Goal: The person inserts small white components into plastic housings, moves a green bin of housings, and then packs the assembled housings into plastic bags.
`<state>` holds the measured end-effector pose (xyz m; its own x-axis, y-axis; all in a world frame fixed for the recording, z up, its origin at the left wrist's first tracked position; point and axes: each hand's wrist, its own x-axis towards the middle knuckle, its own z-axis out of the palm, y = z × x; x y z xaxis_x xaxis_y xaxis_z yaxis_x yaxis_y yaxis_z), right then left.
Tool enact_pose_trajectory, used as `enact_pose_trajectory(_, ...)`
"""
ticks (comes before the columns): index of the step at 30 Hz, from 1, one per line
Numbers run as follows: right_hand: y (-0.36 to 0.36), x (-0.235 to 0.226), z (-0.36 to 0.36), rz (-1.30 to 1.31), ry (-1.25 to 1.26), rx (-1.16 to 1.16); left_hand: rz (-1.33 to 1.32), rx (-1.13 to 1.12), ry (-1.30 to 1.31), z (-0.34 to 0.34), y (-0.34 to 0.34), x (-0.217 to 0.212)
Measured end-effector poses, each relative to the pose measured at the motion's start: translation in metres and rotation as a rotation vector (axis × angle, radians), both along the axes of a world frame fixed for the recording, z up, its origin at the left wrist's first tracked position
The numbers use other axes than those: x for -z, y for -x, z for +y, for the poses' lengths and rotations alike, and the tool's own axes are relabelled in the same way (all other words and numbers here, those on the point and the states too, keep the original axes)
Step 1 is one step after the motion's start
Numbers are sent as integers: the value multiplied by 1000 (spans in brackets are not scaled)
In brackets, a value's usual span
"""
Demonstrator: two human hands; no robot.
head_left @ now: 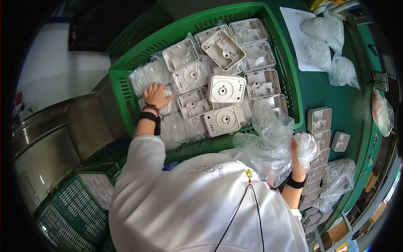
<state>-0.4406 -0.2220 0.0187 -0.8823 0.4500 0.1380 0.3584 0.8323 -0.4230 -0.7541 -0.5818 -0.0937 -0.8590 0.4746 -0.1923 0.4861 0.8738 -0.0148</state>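
My left hand [157, 95] is inside the green crate [289, 80] at its left side, fingers curled over a bagged white plastic housing [166, 108]. Part of that housing is hidden beneath the hand. My right hand [297, 156] is closed round a crumpled clear plastic bag [307, 148], right of the crate; its fingers are largely covered by the film. Near the crate's middle, a loose white housing [226, 89] lies flat side up on the others. Another housing [223, 49] sits tilted above it, hollow side up.
A pile of clear plastic bags [264, 147] drapes over the crate's near right edge. Along the green table [308, 98] runs a row of white housings [320, 121], beside a small white part [340, 141]. Filled bags [325, 31] lie at the far right. Another green crate [69, 210] stands lower left.
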Motion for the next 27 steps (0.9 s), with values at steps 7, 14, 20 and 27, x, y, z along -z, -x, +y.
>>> enact_pose_trajectory(7,2,6,-2,110,34,59,-182,-142,122,13,16,33)
enact_pose_trajectory(14,6,-2,-14,80,-25,-8,-392,-664,-574,-13,55,120)
enact_pose_trajectory(20,0,-4,-9,101,-14,38,-352,-1379,-1338,-18,49,89)
enact_pose_trajectory(27,-6,0,-5,43,33,85,991,-758,-675,-19,77,-39)
